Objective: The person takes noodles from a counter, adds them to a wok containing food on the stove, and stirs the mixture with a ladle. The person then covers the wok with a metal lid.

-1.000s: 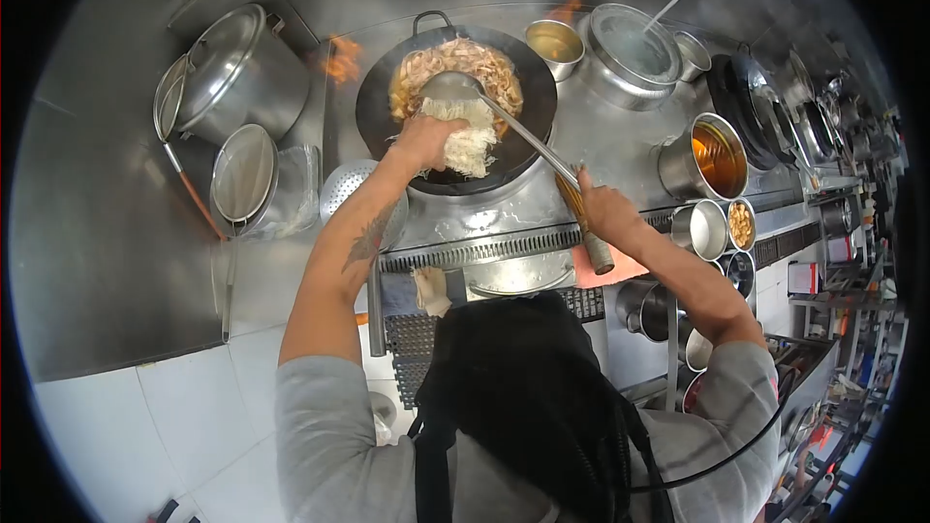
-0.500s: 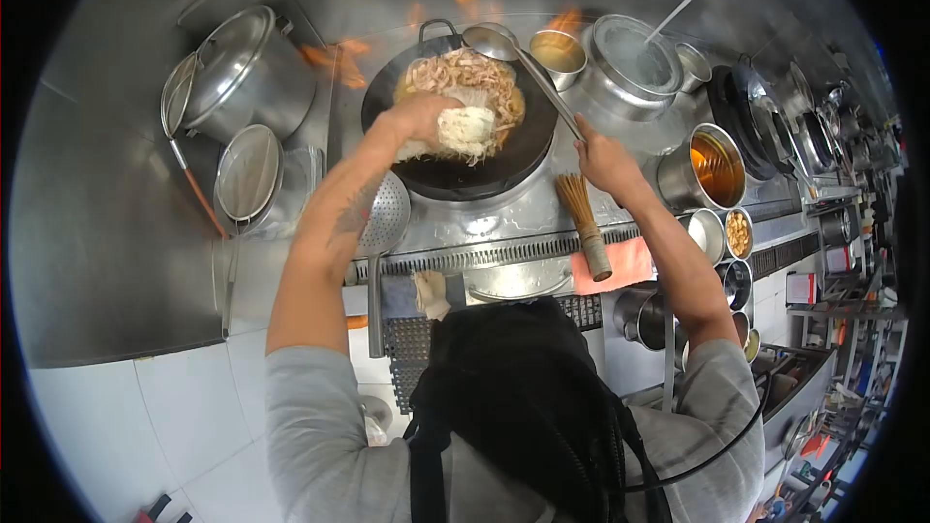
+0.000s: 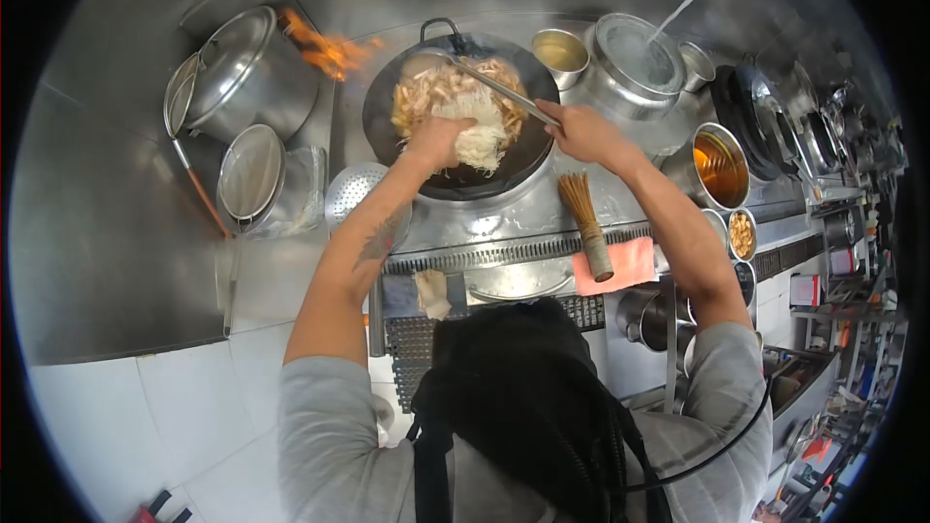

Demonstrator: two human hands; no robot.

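Observation:
A large black wok [image 3: 387, 102] sits on the stove with sliced, pale brown food [image 3: 417, 95] in it. Over its near half, my left hand [image 3: 436, 140] grips a bundle of white noodles [image 3: 480, 145], which hangs onto the food. My right hand [image 3: 586, 134] is wrapped round the handle of a long metal ladle [image 3: 504, 90] at the wok's right edge. The ladle's bowl rests in the back part of the wok, over the food.
Flames [image 3: 334, 46] rise behind the wok's left side, near a lidded pot [image 3: 232, 68]. A bamboo brush [image 3: 589, 232] lies on a pink cloth [image 3: 630, 263]. A pot of reddish oil [image 3: 719, 167] stands right; a perforated skimmer [image 3: 356, 189] lies left.
The ladle has swung from the wok's back right rim to over the food, my right hand moving left with it. My left hand has moved slightly right and down with the noodles.

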